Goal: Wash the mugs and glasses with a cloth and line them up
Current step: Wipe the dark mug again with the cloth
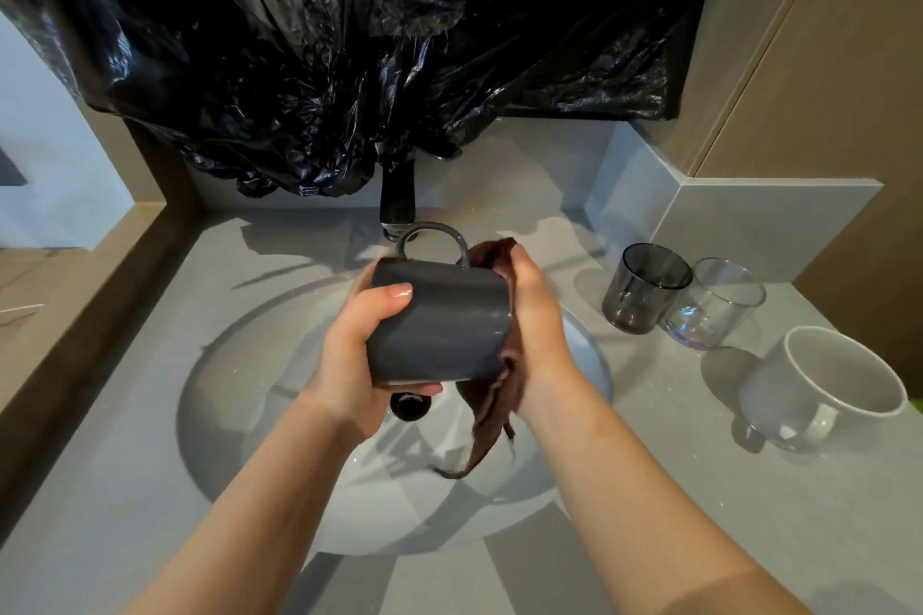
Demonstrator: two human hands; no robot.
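A person's left hand (pixel 354 355) grips a dark grey mug (pixel 439 325) over the basin (pixel 279 464), thumb laid across its wall and fingers curled beneath. The mug lies on its side, handle pointing away toward the tap (pixel 398 195). The right hand (pixel 537 315) holds a brown cloth (pixel 492 415) against the mug's right end, and the loose tail hangs down over the basin. Both forearms reach in from the bottom edge.

The mug's mouth is hidden by cloth and palm (the right fingertips too). Black plastic (pixel 324 40) drapes over the wall and the tap's top. A dark plug (pixel 409 407) shows partly under the mug.

On the counter (pixel 649 489) to the right stand a smoked glass (pixel 644 287) and a clear glass (pixel 714 305), touching, with a white mug (pixel 824 385) nearer.
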